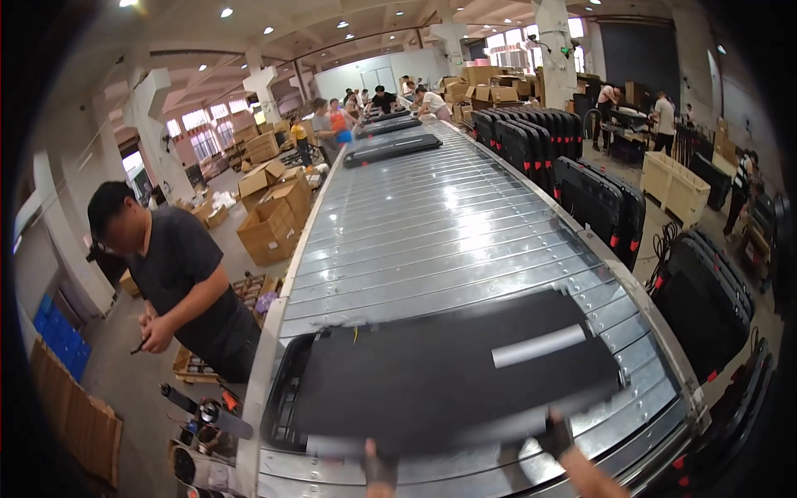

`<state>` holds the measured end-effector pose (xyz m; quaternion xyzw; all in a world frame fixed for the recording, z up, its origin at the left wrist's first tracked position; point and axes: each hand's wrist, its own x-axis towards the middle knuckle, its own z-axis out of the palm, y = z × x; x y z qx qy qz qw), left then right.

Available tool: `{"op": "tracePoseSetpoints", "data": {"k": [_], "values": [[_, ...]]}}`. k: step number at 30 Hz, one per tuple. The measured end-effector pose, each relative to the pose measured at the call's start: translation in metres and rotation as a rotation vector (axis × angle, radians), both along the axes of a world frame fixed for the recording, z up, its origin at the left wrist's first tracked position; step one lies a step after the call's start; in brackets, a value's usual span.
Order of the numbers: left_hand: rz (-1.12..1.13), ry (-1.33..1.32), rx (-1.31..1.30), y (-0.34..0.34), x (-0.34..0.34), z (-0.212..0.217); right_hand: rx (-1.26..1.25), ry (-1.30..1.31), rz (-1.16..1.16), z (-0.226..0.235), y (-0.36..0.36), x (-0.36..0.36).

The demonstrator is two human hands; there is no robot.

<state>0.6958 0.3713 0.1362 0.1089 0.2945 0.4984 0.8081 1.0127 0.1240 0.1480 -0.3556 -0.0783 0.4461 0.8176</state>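
Observation:
In front of me a long black treadmill deck (448,373) lies across the metal slat conveyor (398,236), its right end blurred. A light strip (538,346) shows on its upper face, and a pale band runs along its near edge. At the left end, a black frame (286,398) shows beside the deck. My left hand (379,469) grips the near edge left of centre, thumb up. Farther right, my right hand (556,435), in a dark glove, holds the same edge near the corner. Both hands' fingers are partly hidden or blurred.
Another black treadmill (393,151) sits farther up the conveyor. A person (170,282) stands at the left, handling a small object. Black treadmill units (701,299) stand upright along the right side. Cardboard boxes (270,224) and tools (203,415) lie left of the conveyor.

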Motion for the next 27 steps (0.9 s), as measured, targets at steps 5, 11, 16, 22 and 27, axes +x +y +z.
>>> {"op": "tracePoseSetpoints", "data": {"k": [5, 11, 16, 22, 27], "values": [[-0.242, 0.713, 0.821, 0.174, 0.124, 0.105, -0.078, -0.471, -0.329, 0.105, 0.239, 0.094], [-1.024, 0.085, 0.969, -0.091, 0.164, 0.239, 0.131, -0.766, -0.176, 0.145, 0.161, 0.054], [-1.341, 0.413, 1.112, -0.263, 0.139, 0.161, -0.077, -0.687, -0.236, 0.056, -0.077, -0.051], [-1.451, 0.274, 1.222, -0.407, 0.159, 0.175, -0.349, -0.201, -0.051, -0.003, -0.352, -0.186], [-1.505, 0.047, 1.476, -0.603, 0.212, 0.254, -0.463, 0.173, -0.702, -0.045, -0.617, -0.329]]}}
